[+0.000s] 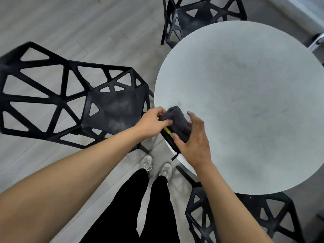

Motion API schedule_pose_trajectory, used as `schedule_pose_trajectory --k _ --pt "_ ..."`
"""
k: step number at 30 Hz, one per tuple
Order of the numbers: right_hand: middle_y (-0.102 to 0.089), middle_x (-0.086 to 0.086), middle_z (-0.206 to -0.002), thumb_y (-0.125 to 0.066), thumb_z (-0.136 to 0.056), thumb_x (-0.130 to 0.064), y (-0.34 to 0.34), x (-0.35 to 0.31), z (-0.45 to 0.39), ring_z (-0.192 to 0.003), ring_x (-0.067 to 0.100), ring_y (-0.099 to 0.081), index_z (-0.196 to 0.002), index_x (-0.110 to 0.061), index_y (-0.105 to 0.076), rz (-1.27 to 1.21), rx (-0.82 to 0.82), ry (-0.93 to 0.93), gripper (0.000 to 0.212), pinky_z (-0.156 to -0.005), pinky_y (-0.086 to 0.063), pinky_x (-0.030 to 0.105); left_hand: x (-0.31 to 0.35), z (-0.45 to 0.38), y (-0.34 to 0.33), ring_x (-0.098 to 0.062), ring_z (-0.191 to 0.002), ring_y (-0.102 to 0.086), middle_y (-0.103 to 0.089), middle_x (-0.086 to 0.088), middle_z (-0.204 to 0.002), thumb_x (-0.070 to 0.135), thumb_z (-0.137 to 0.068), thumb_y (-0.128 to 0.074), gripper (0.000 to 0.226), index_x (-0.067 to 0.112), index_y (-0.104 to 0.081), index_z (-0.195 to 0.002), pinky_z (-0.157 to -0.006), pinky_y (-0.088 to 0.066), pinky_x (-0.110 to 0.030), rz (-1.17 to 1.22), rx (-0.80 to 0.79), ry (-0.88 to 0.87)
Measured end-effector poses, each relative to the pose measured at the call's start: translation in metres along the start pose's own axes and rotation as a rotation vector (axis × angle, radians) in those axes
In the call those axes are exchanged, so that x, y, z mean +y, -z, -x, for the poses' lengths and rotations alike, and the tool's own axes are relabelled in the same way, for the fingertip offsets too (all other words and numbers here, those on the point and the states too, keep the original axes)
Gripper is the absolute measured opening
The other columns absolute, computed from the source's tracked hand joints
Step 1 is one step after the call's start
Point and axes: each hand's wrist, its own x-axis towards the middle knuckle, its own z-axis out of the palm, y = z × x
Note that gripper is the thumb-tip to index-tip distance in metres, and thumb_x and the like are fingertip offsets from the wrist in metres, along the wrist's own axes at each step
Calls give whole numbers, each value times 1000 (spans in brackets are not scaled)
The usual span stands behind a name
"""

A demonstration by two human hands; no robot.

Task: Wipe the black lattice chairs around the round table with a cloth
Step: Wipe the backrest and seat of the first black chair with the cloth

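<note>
Cloth: dark grey cloth [178, 122], folded into a bundle, held between both hands at the near-left edge of the round table [245, 106].
Left hand: left hand [154, 122] reaches in from the left, fingers curled over the cloth's left end, thumb side toward the table; it pinches the fabric.
Right hand: right hand [193, 140] comes from the near side, back of the hand up, thumb tucked under the cloth's near end, fingers bent around its right side; the index finger points away, raised.
Under the cloth: a black pouch with a yellow strip [169, 137] lies on the table rim, partly covered by cloth and right hand; a black strap hangs off the edge.
Arms: both forearms bare, stretched forward and meeting over the table edge.
Left chair: black lattice chair [70, 97], seat just beside the table, dusty patches on the seat.
Far chair: second lattice chair [192, 20], pushed partly under the table.
Near chair: third lattice chair [228, 216] under the near rim.
Below: black trousers, pale sneakers [156, 165] on grey plank floor [87, 23].
</note>
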Motion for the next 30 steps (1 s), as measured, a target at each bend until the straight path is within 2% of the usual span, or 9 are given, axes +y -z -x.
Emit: schedule_pose_trajectory --k 2,6,9,12,14,20,23,26,30 --pt "-34 -10 -149 -78 -82 -39 0 -13 -2 -131 12 -48 -157 -39 -22 -7 -66 43 93 -91 -54 34 -7 22 5 -19 -90 -70 -75 2 -90 30 -89 -75 13 26 -65 -97 -89 -53 -40 96 18 9" --pt "-39 -9 -152 -73 -86 -48 -12 -46 0 -136 12 -43 -158 -40 -22 -12 -236 249 88 -104 -48 35 -21 62 25 -22 -87 -73 -76 0 -86 32 -87 -75 11 30 -67 -95 -85 -59 -51 253 165 44" --pt "-53 -5 -130 -68 -87 -49 -27 -77 1 -118 17 -49 -157 -42 -26 -4 -334 302 82 -102 -44 30 -32 88 46 -26 -88 -73 -75 -5 -89 27 -91 -74 9 24 -69 -98 -80 -60 -54 317 234 88" --pt "-56 -4 -107 -62 -87 -46 -45 -106 0 -101 19 -53 -156 -41 -31 23 -363 372 76 -95 -45 39 -47 111 68 -25 -90 -73 -76 -6 -92 25 -93 -72 10 19 -70 -101 -85 -59 -52 377 308 116" --pt "-53 -5 -107 -64 -89 -37 -54 -125 -1 -99 17 -55 -156 -45 -28 21 -423 405 76 -91 -48 41 -55 126 82 -23 -92 -73 -76 -5 -95 28 -95 -70 11 20 -70 -103 -86 -60 -48 409 337 128" --pt "-46 -11 -123 -60 -97 -26 -88 -175 -8 -103 15 -57 -154 -56 -17 48 -587 379 78 -83 -54 37 -107 147 126 -22 -96 -69 -72 -5 -103 29 -101 -58 15 25 -69 -110 -86 -53 -37 501 511 260" --pt "-49 -13 -131 -63 -95 -30 -116 -185 -15 -116 14 -57 -151 -54 -19 56 -602 277 75 -93 -52 41 -154 146 143 -22 -92 -63 -66 0 -100 27 -101 -56 24 17 -62 -122 -80 -46 -31 466 585 409" --pt "-50 -23 -132 -65 -94 -30 -149 -188 -21 -121 10 -56 -146 -44 -28 66 -577 159 66 -97 -51 39 -207 138 152 -28 -111 -60 -60 1 -101 26 -102 -54 37 7 -50 -135 -84 -40 -28 457 591 591" --pt "-52 -18 -128 -66 -93 -29 -197 -184 -23 -114 9 -56 -144 -43 -32 107 -534 53 63 -94 -50 36 -271 108 151 -38 -134 -48 -52 -19 -145 30 -103 -54 61 -1 -31 -150 -105 -39 -36 482 517 787"
